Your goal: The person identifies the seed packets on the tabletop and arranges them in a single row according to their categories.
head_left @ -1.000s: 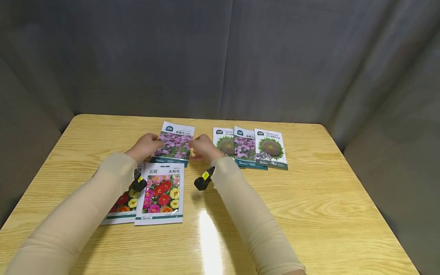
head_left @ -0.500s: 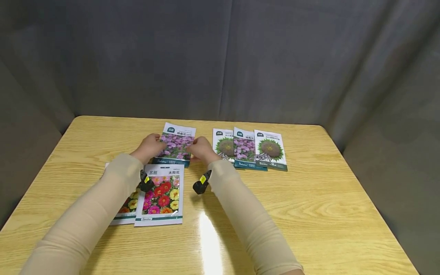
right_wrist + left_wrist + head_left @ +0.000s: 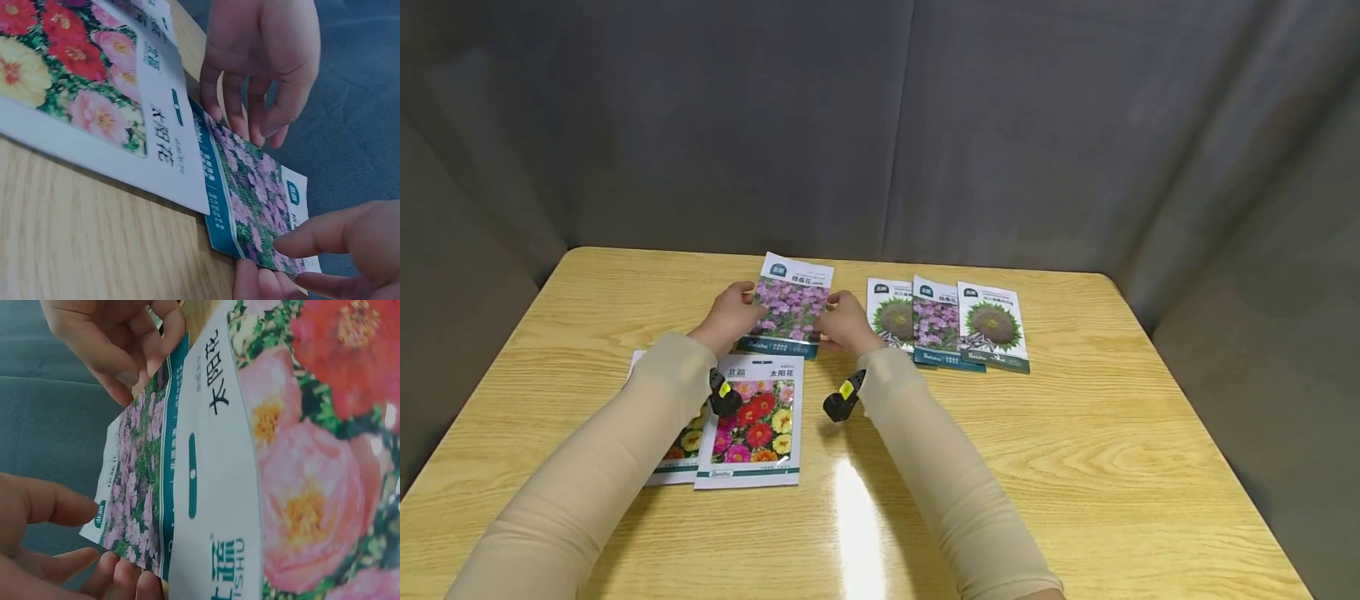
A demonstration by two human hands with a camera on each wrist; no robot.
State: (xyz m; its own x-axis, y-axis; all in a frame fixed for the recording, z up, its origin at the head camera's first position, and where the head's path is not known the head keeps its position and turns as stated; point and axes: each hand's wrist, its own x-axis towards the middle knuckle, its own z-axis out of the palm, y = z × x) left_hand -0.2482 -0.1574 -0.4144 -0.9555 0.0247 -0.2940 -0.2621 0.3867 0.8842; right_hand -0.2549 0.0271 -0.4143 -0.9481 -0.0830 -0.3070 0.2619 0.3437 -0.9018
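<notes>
A seed packet with pink-purple flowers point(image 3: 792, 307) is held between both hands near the back of the table, its top edge pointing away. My left hand point(image 3: 727, 317) pinches its left edge, thumb on the printed face. On the opposite edge, my right hand point(image 3: 847, 323) pinches with the thumb above and fingers beneath, as the right wrist view shows. Just below it lies a packet with red, pink and yellow flowers point(image 3: 752, 425), which overlaps a similar packet point(image 3: 677, 462) partly hidden by my left sleeve.
To the right, three packets overlap in a row: a sunflower packet point(image 3: 891, 312), a purple-flower packet point(image 3: 936, 321) and another sunflower packet point(image 3: 992, 325). The wooden table point(image 3: 1075, 467) ends at a grey curtain point(image 3: 760, 125) behind.
The held packet has shifted slightly away and to the right, with its top edge now higher in view. My left hand has moved a little rightward; the other packets stay put.
</notes>
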